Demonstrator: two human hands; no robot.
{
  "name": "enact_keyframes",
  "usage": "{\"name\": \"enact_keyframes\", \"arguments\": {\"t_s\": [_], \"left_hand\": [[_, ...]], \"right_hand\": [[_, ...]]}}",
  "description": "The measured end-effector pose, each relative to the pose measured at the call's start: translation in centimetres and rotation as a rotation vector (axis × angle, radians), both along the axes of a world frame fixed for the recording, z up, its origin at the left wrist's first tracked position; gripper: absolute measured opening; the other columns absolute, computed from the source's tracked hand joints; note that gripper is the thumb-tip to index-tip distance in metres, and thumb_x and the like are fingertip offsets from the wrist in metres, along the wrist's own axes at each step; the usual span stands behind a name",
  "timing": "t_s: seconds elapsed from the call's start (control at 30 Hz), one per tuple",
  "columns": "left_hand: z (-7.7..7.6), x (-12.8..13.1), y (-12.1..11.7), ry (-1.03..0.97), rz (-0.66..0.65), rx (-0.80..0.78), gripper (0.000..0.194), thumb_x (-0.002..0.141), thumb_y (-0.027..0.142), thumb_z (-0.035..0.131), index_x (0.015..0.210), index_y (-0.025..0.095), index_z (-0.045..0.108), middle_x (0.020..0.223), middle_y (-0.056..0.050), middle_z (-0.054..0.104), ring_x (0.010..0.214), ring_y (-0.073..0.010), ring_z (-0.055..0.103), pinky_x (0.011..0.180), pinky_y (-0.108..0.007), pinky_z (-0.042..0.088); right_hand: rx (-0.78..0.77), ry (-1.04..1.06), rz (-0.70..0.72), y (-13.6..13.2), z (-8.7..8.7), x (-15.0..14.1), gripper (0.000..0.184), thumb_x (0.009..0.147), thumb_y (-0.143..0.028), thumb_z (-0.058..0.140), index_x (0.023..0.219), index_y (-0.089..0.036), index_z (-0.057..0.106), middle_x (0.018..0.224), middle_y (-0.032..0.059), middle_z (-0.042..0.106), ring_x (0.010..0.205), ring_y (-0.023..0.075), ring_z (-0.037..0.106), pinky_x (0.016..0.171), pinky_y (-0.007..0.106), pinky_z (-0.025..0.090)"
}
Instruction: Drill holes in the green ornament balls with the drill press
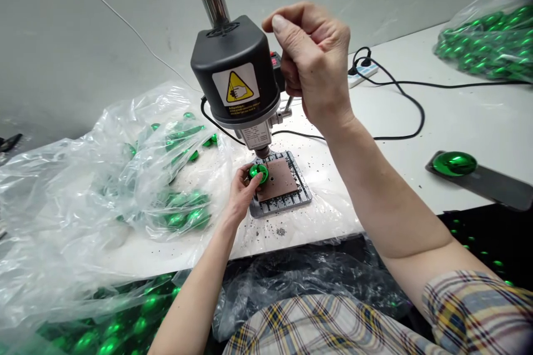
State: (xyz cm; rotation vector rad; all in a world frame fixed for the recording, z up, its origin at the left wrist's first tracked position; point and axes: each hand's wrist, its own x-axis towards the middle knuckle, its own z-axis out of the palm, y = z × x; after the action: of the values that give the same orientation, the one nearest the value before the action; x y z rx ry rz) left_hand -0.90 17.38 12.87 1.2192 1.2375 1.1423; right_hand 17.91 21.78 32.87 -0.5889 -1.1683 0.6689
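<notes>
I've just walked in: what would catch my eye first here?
The black bench drill head with its yellow warning label stands at centre. Below it, the left hand holds a shiny green ball, while the right hand is raised beside the drill. More green balls fill plastic bags on both sides.

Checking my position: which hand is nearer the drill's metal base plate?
Left. The left hand holds a shiny green ball at the edge of the metal base plate; the right hand is raised above it, beside the black drill head.

The bauble (258, 173) gleams metallic green, the drill head (235, 61) is black with a yellow warning label (239, 86), the shirt (328, 327) yellow-and-blue plaid.
</notes>
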Motion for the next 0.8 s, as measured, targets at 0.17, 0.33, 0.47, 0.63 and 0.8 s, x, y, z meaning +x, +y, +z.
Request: {"name": "enact_keyframes", "arguments": {"t_s": [0.17, 0.33, 0.47, 0.63, 0.8], "left_hand": [[-0.4, 0.8, 0.7, 0.047, -0.046, 0.046, 0.064, 0.071, 0.050, 0.082, 0.119, 0.016, 0.058, 0.101, -0.006, 0.067, 0.079, -0.0144, 0.061, 0.064, -0.025, 0.050], [-0.5, 1.5, 0.2, 0.274, -0.064, 0.123, 0.058, 0.074, 0.043, 0.080, 0.122, 0.017, 0.060, 0.094, -0.004, 0.067, 0.075, -0.0140, 0.059, 0.065, -0.025, 0.047], [0.1, 2.1, -0.4, 0.486, -0.055, 0.148, 0.058, 0.077, 0.039, 0.079, 0.128, 0.019, 0.061, 0.081, -0.001, 0.064, 0.067, -0.0138, 0.055, 0.060, -0.025, 0.042], [0.5, 2.3, -0.5, 0.450, -0.063, 0.146, 0.058, 0.076, 0.033, 0.080, 0.128, 0.018, 0.062, 0.080, -0.001, 0.063, 0.072, -0.0152, 0.058, 0.063, -0.025, 0.044], [0.3, 2.1, -0.4, 0.423, -0.070, 0.145, 0.059, 0.075, 0.033, 0.081, 0.129, 0.018, 0.062, 0.078, 0.001, 0.063, 0.069, -0.0140, 0.056, 0.061, -0.024, 0.043]], "right_hand": [[-0.017, -0.026, -0.005, 0.3, 0.1, -0.1, 0.020, 0.096, -0.019, 0.062, 0.076, -0.025, 0.062, 0.045, -0.0075, 0.028, 0.036, 0.0104, 0.026, 0.032, 0.026, 0.026], [-0.034, 0.011, 0.019, 0.0, 0.3, -0.2, 0.024, 0.097, -0.016, 0.062, 0.074, -0.022, 0.061, 0.044, -0.0094, 0.029, 0.036, 0.0084, 0.022, 0.032, 0.026, 0.022], [-0.015, 0.020, 0.024, -0.4, 0.2, -0.2, 0.022, 0.098, -0.018, 0.062, 0.076, -0.020, 0.063, 0.045, -0.0093, 0.034, 0.036, 0.0074, 0.023, 0.032, 0.026, 0.019], [0.101, -0.031, -0.016, -0.6, -1.1, 0.1, 0.014, 0.096, -0.026, 0.064, 0.083, -0.021, 0.066, 0.063, -0.0049, 0.055, 0.040, 0.0061, 0.036, 0.035, 0.024, 0.029], [0.263, -0.085, -0.074, -1.4, -3.5, 0.4, 0.010, 0.094, -0.035, 0.067, 0.094, -0.024, 0.067, 0.088, -0.0024, 0.069, 0.047, 0.0038, 0.049, 0.041, 0.020, 0.040]]}}
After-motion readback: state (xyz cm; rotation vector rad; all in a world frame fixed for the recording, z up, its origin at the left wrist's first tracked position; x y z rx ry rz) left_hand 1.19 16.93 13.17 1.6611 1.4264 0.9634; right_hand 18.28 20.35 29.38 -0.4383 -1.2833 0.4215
